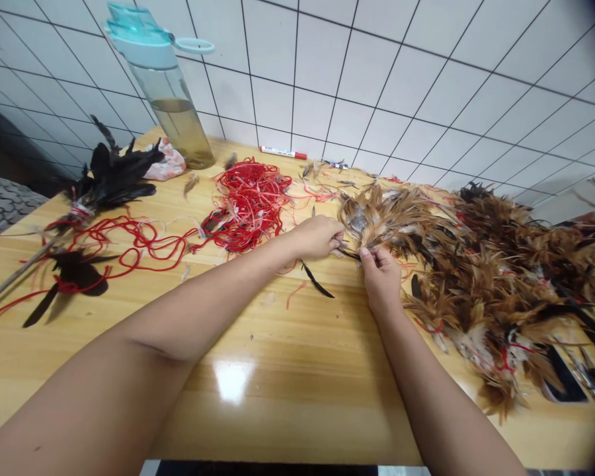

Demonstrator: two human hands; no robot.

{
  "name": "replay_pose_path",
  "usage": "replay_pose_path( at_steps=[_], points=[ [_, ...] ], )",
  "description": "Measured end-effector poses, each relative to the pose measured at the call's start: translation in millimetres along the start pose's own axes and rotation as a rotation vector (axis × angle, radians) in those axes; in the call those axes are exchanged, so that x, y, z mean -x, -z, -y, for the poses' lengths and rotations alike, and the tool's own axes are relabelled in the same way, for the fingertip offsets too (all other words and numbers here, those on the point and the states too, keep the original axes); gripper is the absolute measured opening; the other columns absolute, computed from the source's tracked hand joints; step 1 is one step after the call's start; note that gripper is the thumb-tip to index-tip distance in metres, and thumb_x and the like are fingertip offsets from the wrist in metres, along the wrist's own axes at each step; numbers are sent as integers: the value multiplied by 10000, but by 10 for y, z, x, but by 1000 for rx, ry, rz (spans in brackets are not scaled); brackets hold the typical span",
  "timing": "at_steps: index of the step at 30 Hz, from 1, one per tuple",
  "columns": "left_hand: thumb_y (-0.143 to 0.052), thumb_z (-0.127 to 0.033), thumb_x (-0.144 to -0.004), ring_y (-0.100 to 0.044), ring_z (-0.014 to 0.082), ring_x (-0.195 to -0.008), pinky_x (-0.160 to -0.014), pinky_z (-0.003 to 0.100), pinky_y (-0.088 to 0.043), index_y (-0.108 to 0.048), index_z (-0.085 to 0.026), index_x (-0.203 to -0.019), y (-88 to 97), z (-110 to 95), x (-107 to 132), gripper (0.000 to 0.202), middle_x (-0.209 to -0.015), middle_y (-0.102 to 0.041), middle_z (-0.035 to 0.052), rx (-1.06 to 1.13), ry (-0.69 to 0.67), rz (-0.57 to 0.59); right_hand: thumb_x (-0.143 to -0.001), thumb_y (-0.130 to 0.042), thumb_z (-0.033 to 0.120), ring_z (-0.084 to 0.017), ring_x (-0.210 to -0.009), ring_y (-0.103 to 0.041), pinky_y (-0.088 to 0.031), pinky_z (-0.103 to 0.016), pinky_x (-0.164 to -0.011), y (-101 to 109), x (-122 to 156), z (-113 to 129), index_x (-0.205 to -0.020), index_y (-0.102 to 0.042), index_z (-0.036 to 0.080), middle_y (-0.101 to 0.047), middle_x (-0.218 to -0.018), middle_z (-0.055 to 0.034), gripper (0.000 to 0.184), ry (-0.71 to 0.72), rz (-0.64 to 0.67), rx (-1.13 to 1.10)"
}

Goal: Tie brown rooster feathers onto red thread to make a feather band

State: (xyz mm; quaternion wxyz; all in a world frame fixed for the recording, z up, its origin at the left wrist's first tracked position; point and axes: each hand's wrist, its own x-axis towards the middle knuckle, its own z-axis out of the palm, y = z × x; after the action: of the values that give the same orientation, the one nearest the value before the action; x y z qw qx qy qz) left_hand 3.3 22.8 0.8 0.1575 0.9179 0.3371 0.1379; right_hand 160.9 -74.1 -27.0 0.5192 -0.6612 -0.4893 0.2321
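Near the table's middle, my left hand (321,237) is closed, its fingertips pinching one end of a thin dark feather (348,254). The thumb and fingers of my right hand (383,274) are pressed together at the feather's other end. Just beyond both hands lies a bunch of brown feathers (384,215); whether my fingers touch it is hard to tell. A loose black feather (318,281) rests on the wood below my left hand. Left of that hand sits a tangled heap of red string (254,201).
Brown feather bundles (480,284) tied with red string cover the right side, with a phone (564,377) beside them. A water bottle (178,119) stands at the back left, near black feathers (116,175) on a stick (17,274). A red-capped marker (282,153) lies along the tiled wall (322,66).
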Motion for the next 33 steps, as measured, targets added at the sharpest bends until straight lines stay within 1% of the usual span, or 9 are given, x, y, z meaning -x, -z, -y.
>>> replay_pose_path(
  at_steps=[5,8,11,13,18,23,28,33],
  points=[
    [-537,-170,-823,-614,146,-814,-735,249,-422,-662,-167,-862,71,12,-24,131,-888,-708,29,172,-19,-53,-739,-586,490,-142,-600,-457,-370,-272,-564,1,2,-20,-652,-550,201,-534,-584,4,304,-16,-7,-16],
    [-537,-173,-829,-608,139,-814,-754,246,-426,-665,-162,-857,102,-31,-25,132,-886,-702,30,211,-68,-71,-737,-583,490,-131,-570,-421,-348,-274,-560,5,-1,-27,-631,-531,204,-497,-569,19,309,-17,-16,7],
    [-523,-177,-838,-599,150,-835,-780,261,-428,-665,-153,-847,116,-83,-20,144,-883,-685,48,159,-147,-84,-731,-582,491,-116,-537,-363,-306,-272,-543,13,-7,-28,-599,-510,206,-435,-545,39,323,9,-36,65],
    [-505,-185,-849,-591,163,-844,-790,277,-428,-665,-150,-849,126,-99,-16,164,-887,-674,64,108,-180,-92,-732,-581,487,-115,-538,-357,-298,-273,-545,18,-11,-37,-593,-516,202,-425,-545,41,324,24,-50,99],
    [-481,-186,-853,-575,174,-847,-806,296,-429,-652,-151,-850,166,-75,-1,174,-881,-650,77,33,-217,-121,-742,-576,484,-119,-542,-377,-313,-275,-549,24,-22,-91,-616,-542,197,-467,-555,33,315,22,-92,117],
    [-480,-198,-860,-568,179,-852,-808,301,-425,-650,-153,-851,184,-98,10,176,-884,-642,78,-3,-227,-103,-748,-575,476,-121,-544,-359,-306,-273,-550,33,-30,-94,-579,-511,206,-433,-543,36,325,80,-98,180],
    [-460,-221,-889,-567,191,-875,-812,310,-425,-658,-146,-858,185,-154,24,214,-895,-639,92,-53,-239,-95,-756,-573,432,-127,-558,-364,-310,-273,-559,40,-28,-55,-539,-459,216,-395,-530,38,326,156,-47,236],
    [-472,-213,-886,-563,202,-911,-840,322,-424,-659,-152,-861,162,-202,32,197,-927,-646,96,-65,-239,-82,-758,-584,393,-133,-585,-386,-318,-277,-584,35,-21,-43,-535,-426,217,-391,-547,37,325,181,14,254]
  ],
)
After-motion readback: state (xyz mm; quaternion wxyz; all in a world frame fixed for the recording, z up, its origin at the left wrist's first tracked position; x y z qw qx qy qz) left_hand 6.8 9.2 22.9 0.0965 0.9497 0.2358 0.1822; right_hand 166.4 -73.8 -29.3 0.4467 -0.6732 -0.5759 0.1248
